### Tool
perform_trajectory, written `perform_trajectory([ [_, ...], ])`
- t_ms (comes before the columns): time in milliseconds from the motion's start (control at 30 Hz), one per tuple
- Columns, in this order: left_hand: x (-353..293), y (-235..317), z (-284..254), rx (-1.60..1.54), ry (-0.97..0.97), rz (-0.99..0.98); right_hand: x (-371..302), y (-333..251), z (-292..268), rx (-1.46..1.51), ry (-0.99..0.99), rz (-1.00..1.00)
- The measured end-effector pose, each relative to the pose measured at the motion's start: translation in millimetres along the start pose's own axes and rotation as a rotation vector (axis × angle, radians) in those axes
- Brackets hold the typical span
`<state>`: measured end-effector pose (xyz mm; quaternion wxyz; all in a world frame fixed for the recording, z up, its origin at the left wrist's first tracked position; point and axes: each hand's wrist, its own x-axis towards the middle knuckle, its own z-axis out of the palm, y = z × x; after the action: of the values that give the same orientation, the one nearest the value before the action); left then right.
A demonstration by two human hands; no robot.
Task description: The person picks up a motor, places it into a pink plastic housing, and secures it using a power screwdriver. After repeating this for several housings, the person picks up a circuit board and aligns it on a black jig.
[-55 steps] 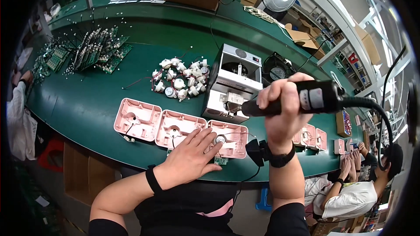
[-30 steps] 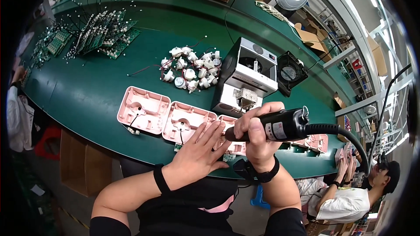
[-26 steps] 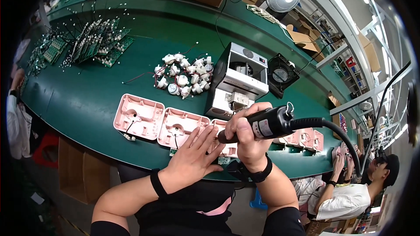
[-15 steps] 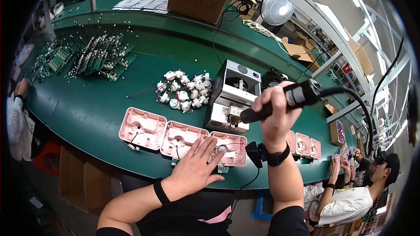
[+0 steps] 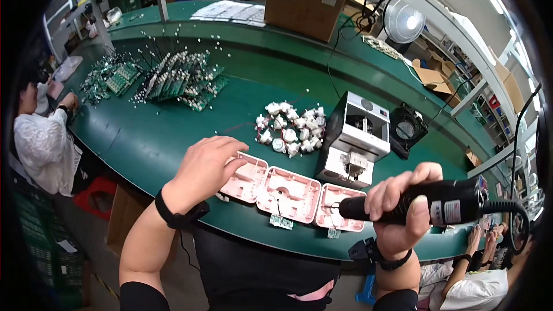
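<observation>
Left hand shifts to the first pink shell while the driver hangs over the third.

Half a second ago the left hand [image 5: 208, 164] lay flat by the right shell; now it hovers over the left shell [image 5: 249, 176], fingers loosely curled and apart, gripping nothing. The right hand [image 5: 400, 214] is clamped around the black driver [image 5: 423, 206], now lowered and level, its tip just above the right shell [image 5: 340, 208]. The middle shell [image 5: 288, 194] lies between them on the green bench [image 5: 155, 138]. White parts [image 5: 291, 129] and a grey feeder [image 5: 357, 138] sit behind.
</observation>
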<state>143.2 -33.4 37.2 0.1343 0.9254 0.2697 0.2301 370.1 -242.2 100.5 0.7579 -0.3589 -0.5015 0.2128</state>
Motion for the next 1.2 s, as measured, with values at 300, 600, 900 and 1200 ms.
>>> perform_trajectory([
  [300,87.4,-52.8,39.0,0.099,-0.217,0.055,-23.8,-28.5,-20.7,-0.021,0.102,-0.047],
  [600,110.0,-81.2,44.0,-0.008,-0.472,0.028,-39.0,-45.9,-34.6,-0.107,0.186,-0.05],
  [900,54.2,-139.5,11.0,-0.063,-0.356,-0.273,-55.6,-51.2,-40.2,-0.112,0.274,-0.086],
  [1200,33.8,-120.2,4.2,-0.122,-0.128,-0.189,-55.1,-59.9,-27.6,-0.153,0.216,-0.068],
])
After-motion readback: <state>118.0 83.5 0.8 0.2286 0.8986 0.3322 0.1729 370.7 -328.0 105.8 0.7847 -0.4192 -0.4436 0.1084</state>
